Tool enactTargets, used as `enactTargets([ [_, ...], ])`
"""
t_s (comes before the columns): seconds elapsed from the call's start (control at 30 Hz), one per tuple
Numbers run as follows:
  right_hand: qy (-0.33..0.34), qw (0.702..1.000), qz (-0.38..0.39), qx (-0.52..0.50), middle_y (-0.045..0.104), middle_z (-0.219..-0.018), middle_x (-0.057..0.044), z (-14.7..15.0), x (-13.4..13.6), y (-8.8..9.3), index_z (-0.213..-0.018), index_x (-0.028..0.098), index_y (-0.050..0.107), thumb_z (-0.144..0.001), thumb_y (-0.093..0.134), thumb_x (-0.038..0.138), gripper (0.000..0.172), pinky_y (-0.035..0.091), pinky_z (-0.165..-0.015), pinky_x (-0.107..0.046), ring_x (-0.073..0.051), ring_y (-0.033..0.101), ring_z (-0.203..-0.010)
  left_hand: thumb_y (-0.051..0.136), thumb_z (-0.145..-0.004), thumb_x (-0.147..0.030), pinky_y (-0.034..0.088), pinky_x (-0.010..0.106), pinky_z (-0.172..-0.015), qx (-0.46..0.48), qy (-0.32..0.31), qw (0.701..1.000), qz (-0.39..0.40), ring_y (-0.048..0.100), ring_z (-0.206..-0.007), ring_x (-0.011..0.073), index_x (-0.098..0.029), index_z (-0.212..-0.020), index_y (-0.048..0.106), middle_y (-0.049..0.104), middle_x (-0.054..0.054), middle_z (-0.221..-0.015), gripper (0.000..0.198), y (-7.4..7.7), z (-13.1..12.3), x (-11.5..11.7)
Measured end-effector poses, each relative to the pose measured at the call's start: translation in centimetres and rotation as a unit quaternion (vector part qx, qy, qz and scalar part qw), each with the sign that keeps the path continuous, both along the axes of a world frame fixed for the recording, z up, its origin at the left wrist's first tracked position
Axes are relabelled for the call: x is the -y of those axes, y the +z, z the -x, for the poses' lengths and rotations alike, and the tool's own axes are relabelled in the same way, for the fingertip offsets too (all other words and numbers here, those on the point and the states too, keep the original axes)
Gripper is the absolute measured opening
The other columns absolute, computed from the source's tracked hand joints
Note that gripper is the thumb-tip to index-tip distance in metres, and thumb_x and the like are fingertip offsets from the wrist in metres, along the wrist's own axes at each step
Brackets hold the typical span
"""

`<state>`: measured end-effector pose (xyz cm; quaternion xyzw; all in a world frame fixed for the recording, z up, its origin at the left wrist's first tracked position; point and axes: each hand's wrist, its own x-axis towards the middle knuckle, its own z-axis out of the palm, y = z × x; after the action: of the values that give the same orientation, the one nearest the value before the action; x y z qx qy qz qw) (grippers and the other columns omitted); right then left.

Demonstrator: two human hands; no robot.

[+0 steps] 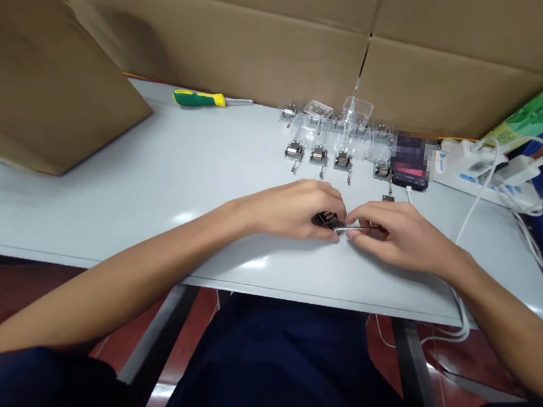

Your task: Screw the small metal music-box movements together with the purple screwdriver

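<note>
My left hand [300, 210] is closed around a small dark metal music box mechanism [327, 219], low over the white table. Its fingers hide most of the mechanism. Close beside it, my right hand [393, 234] pinches a slim tool with a shiny shaft [354, 228] and a reddish part, apparently a small screwdriver. The shaft's tip meets the right side of the mechanism. Beyond my hands stands a row of similar crank mechanisms [319, 156], with clear plastic boxes [333, 134] behind them. A small dark piece [388, 198] lies just past my right hand.
A green and yellow screwdriver [199, 98] lies at the back left. Brown cardboard [232, 36] walls the rear, and another cardboard piece [55, 74] stands left. At right are a dark device [410, 180], a power strip [489, 182] with plugs, and loose white cables [478, 201].
</note>
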<state>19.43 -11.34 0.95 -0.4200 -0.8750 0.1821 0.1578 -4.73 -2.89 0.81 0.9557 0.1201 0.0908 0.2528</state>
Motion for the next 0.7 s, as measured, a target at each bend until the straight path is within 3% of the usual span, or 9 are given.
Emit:
enactTargets([
  [0.23,0.009,1.0,-0.005,0.021,0.073,-0.097,-0.004,0.2,-0.4,-1.3,-0.102,0.023,0.068,-0.104,0.05,0.03,0.019,0.045,-0.08,-0.035,-0.02,0.065,-0.088,0.07,-0.094,-0.03,0.051,0.034,-0.09,0.018,0.007,1.0,0.005,0.068,-0.101,0.021,-0.02,-0.104,0.075,0.075,0.006,-0.103,0.016,-0.1,-0.1,0.1],
  [0.4,-0.011,1.0,-0.012,0.026,0.071,-0.087,-0.003,0.3,-0.3,-1.3,-0.097,0.023,0.068,-0.103,0.052,0.033,0.02,0.042,-0.074,-0.035,-0.019,0.062,-0.079,0.069,-0.092,-0.026,0.052,0.035,-0.091,0.011,0.01,1.0,0.005,0.07,-0.101,0.0217,-0.021,-0.105,0.076,0.076,0.006,-0.105,0.016,0.2,-0.1,0.1],
  [0.47,-0.022,1.0,-0.007,0.016,0.071,-0.088,-0.002,0.1,-0.4,-0.7,-0.102,0.023,0.069,-0.1,0.056,0.032,0.016,0.043,-0.074,-0.034,-0.019,0.063,-0.079,0.07,-0.091,-0.026,0.052,0.035,-0.091,0.009,0.014,1.0,0.008,0.07,-0.101,0.022,-0.02,-0.105,0.077,0.076,0.006,-0.106,0.017,0.3,-0.1,0.2],
  [0.57,-0.042,0.998,-0.003,-0.036,0.074,-0.098,-0.002,-0.9,-0.5,1.0,-0.12,0.026,0.068,-0.095,0.062,0.027,0.026,0.049,-0.077,-0.034,-0.019,0.065,-0.082,0.071,-0.09,-0.027,0.053,0.035,-0.09,0.009,0.022,1.0,0.007,0.07,-0.099,0.0221,-0.02,-0.106,0.077,0.075,0.007,-0.106,0.018,0.4,0.0,0.1],
  [0.7,-0.094,0.994,-0.012,-0.055,0.078,-0.105,-0.003,-3.4,-0.8,3.3,-0.119,0.029,0.074,-0.098,0.059,0.033,0.026,0.051,-0.077,-0.036,-0.022,0.07,-0.088,0.07,-0.09,-0.027,0.053,0.035,-0.09,0.008,0.02,1.0,0.008,0.07,-0.097,0.0212,-0.02,-0.105,0.077,0.075,0.007,-0.106,0.018,0.4,0.0,0.0],
])
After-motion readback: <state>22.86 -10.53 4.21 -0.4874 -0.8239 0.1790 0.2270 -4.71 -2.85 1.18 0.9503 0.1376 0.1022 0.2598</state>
